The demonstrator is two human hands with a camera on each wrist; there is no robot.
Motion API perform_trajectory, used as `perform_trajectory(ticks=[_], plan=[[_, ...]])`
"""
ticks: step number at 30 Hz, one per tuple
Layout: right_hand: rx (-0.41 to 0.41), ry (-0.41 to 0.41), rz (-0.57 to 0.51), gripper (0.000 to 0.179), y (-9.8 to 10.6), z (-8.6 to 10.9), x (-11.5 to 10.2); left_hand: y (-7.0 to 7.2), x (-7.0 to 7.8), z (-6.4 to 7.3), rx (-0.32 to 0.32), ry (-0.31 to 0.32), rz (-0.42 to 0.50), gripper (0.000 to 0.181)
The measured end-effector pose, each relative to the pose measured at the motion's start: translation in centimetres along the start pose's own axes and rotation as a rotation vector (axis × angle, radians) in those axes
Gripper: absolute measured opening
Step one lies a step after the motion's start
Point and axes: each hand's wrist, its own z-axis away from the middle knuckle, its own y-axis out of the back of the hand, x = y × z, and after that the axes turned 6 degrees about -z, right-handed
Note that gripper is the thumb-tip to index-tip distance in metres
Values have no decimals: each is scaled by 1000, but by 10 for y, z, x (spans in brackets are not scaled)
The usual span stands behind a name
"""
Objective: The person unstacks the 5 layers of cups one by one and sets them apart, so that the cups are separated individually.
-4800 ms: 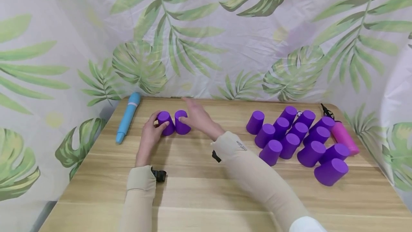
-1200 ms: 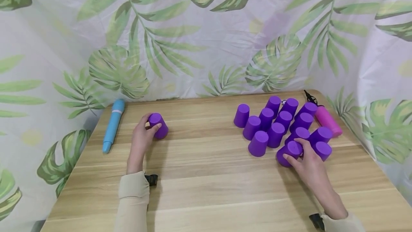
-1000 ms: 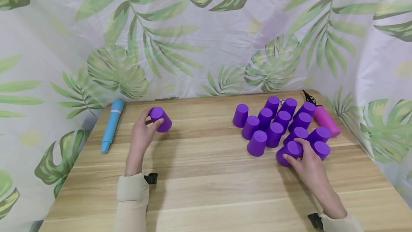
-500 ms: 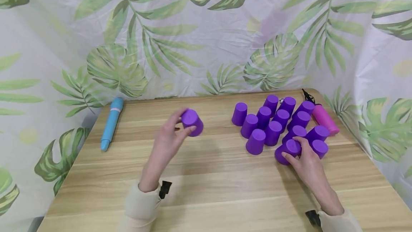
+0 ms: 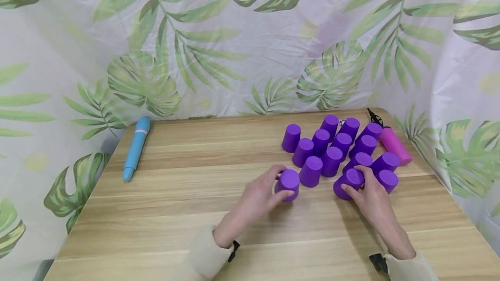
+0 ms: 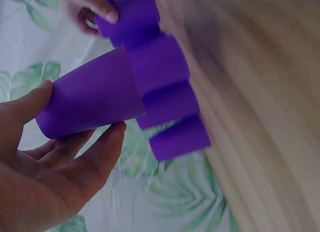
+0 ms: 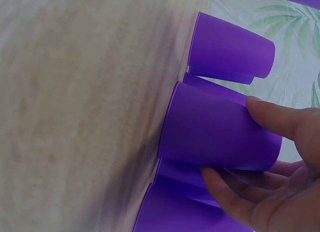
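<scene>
Upside down in my left hand [image 5: 254, 198] is a purple cup [image 5: 289, 184], pinched between thumb and fingers just left of the grouped cups. The left wrist view shows this held cup [image 6: 92, 96] with its rim seemingly off the tabletop. My right hand [image 5: 374, 199] grips another inverted purple cup [image 5: 347, 187] at the front of the group, its thumb on the near side. In the right wrist view that cup [image 7: 215, 124] has its rim at the table. Several more purple cups [image 5: 311, 171] stand upside down close behind both hands.
A wooden table [image 5: 187, 203] fills the lower view. On its left lies a light blue microphone-shaped object [image 5: 136, 151]. At the back right, behind the cups, lies a pink cylinder [image 5: 394, 145] with a black cord end [image 5: 375, 117]. A leaf-print cloth [image 5: 218, 55] hangs behind.
My left hand has lifted its cup from the left side and carried it rightward to the group. The right hand, earlier at the left, has stayed on its cup for the last second.
</scene>
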Motion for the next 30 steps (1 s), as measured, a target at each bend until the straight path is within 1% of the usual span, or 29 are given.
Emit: perform_trajectory(ticks=[3,6,12,15,22,26,30], plan=[[1,0,3,58,0,-1,1,-13,10,-2,-49,-19,-8,50],[1,1,3,58,0,-3,1,-24,16,-5,-76,-29,-23,49],[-8,-6,9,58,0,-3,2,-42,23,-11,-73,-53,-93,48],[-10,-10,7,58,-1,0,2,-49,26,-12,-81,-59,-97,46],[-14,-13,22,58,-1,2,1,-58,31,-18,-112,-63,-98,43],[-8,0,30,58,-2,3,1,-62,33,-20,-101,-64,-102,41],[5,17,36,57,-4,3,1,-65,34,-21,-81,-84,-107,41]])
